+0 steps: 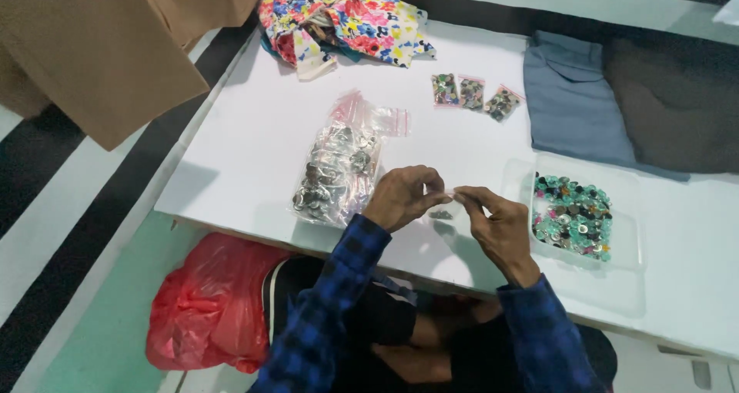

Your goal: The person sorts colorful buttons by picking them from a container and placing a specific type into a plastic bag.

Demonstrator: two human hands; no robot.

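Seen from above, a person in a blue checked shirt sat at a white tabletop (pixel 254 131). The left hand (pixel 403 197) and right hand (pixel 496 225) met just above it, fingertips pinched on the two sides of a small clear bag (pixel 446 206), apparently stretching its mouth open; a few dark buttons seemed to sit inside. A tray (pixel 627 243) of teal and mixed buttons (pixel 573 214) lay just beside the right hand, within easy reach. A large bag of silver buttons (pixel 336 173) lay by the left. Three small filled bags (pixel 470 94) were lined up farther back, near folded cloth (pixel 573 100).
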